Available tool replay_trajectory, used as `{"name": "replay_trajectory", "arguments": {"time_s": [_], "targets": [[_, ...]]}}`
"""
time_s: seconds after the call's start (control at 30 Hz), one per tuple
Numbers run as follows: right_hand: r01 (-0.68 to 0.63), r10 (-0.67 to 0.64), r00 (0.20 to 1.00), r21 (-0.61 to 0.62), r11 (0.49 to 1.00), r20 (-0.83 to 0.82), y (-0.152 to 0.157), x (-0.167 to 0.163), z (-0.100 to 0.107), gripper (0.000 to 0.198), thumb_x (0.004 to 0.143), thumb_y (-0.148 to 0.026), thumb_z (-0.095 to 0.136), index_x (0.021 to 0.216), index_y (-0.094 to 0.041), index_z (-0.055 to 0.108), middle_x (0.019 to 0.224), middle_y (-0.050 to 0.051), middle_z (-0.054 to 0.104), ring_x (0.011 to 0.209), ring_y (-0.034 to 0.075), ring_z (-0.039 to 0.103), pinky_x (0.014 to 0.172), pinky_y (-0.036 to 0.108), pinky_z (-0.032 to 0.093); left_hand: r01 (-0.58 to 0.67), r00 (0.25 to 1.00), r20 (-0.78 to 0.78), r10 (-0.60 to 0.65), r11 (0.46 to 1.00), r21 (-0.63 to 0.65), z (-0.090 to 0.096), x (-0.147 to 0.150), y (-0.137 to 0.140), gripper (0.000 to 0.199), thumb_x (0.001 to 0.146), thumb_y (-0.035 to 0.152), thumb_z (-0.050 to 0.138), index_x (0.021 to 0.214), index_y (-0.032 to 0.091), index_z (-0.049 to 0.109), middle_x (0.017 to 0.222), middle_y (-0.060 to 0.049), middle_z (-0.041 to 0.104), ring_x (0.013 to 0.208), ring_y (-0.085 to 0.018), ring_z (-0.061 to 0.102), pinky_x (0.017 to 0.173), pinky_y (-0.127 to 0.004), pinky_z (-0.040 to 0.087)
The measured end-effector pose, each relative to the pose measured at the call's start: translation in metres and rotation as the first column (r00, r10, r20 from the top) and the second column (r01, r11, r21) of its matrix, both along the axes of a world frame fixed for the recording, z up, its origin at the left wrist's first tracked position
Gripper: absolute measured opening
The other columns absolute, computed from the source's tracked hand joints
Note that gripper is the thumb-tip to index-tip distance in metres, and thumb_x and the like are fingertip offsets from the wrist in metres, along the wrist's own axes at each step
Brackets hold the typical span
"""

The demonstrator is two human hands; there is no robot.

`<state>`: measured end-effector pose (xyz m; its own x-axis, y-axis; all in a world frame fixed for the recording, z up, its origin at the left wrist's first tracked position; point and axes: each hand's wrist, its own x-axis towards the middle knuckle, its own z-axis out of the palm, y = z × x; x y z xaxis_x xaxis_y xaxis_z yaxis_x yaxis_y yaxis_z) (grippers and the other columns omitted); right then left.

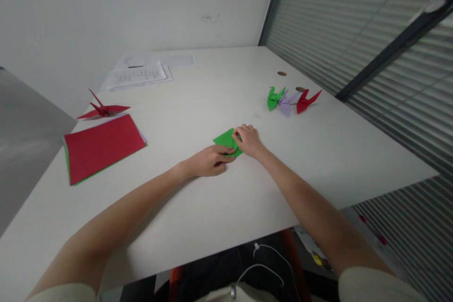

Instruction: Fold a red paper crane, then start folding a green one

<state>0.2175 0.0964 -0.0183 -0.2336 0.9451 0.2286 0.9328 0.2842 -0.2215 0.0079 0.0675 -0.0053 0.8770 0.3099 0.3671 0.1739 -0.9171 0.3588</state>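
Left hand (210, 160) and right hand (248, 140) both held the folded green paper (224, 139), fingers bent and narrow, on the worktop (187, 226) inboard of its front edge. Red-topped paper stack (104, 148) lay by the left edge, red crane (104, 111) just behind. Green crane (272, 99), lilac crane (285, 106), second red crane (303, 103) stood near the right edge.

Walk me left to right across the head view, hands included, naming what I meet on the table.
Coloured paper stack → written pages → left hand → green folded paper → right hand → green crane → lilac crane → rightmost red crane.
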Motion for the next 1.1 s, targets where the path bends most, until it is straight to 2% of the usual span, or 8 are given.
{"name": "replay_trajectory", "arguments": {"time_s": [0.33,0.57,0.73,0.83,0.97,1.1], "targets": [[0.0,0.001,1.0,-0.009,1.0,0.028,-0.0001,-0.0005,0.0012,0.022,0.095,-0.03,0.043,0.095,-0.021,0.062,0.104,0.011,0.062,0.097,0.028,0.049,0.079,0.037,0.034,0.071,0.997,-0.028,-0.07,0.997,0.019,0.0063,-0.0029,0.0032,0.034,0.081,0.012,0.049,0.109,0.015,0.069,0.128,-0.016,0.064,0.124,-0.025,0.057,0.106,-0.044,0.046],[-0.011,0.011,0.999,0.011,1.0,0.033,0.0003,0.0007,-0.0008,0.023,0.096,-0.031,0.041,0.095,-0.021,0.062,0.103,0.011,0.062,0.096,0.028,0.049,0.078,0.037,0.033,-0.096,0.995,-0.026,0.093,0.99,-0.102,0.0075,-0.0038,0.0025,0.054,0.073,0.011,0.049,0.127,0.016,0.054,0.117,-0.01,0.069,0.1,-0.021,0.067,0.091,-0.036,0.054],[-0.007,0.007,1.0,0.014,1.0,0.024,0.0001,0.0002,-0.0006,0.023,0.095,-0.03,0.042,0.094,-0.021,0.063,0.102,0.011,0.063,0.096,0.028,0.049,0.078,0.038,0.034,0.0,1.0,-0.019,0.0,0.999,-0.036,0.0063,-0.0023,0.0024,0.043,0.079,0.011,0.048,0.119,0.016,0.064,0.125,-0.012,0.066,0.117,-0.022,0.062,0.104,-0.04,0.048],[-0.004,0.004,1.0,0.015,1.0,0.015,-0.0004,-0.0002,0.0004,0.023,0.095,-0.03,0.042,0.094,-0.021,0.063,0.102,0.011,0.063,0.095,0.028,0.049,0.078,0.038,0.034,0.022,1.0,0.007,-0.022,1.0,-0.004,0.0028,-0.0021,0.0033,0.036,0.083,0.013,0.049,0.114,0.016,0.068,0.13,-0.014,0.062,0.122,-0.023,0.059,0.106,-0.04,0.047],[0.0,0.0,1.0,-0.001,1.0,0.019,-0.0009,-0.0006,0.0018,0.022,0.095,-0.03,0.042,0.095,-0.021,0.063,0.103,0.011,0.063,0.096,0.028,0.05,0.079,0.038,0.035,0.016,1.0,0.017,-0.016,1.0,-0.001,0.0015,-0.0028,0.0027,0.033,0.083,0.013,0.05,0.11,0.015,0.071,0.13,-0.016,0.062,0.119,-0.024,0.06,0.104,-0.039,0.048],[0.006,-0.005,1.0,-0.011,1.0,0.024,-0.0011,-0.0008,0.0023,0.022,0.095,-0.03,0.043,0.095,-0.021,0.063,0.104,0.011,0.063,0.097,0.028,0.05,0.08,0.038,0.035,-0.01,1.0,-0.012,0.01,1.0,-0.009,0.0055,-0.0036,0.0005,0.031,0.083,0.015,0.051,0.107,0.016,0.072,0.129,-0.017,0.06,0.104,-0.022,0.066,0.096,-0.037,0.052]]}}
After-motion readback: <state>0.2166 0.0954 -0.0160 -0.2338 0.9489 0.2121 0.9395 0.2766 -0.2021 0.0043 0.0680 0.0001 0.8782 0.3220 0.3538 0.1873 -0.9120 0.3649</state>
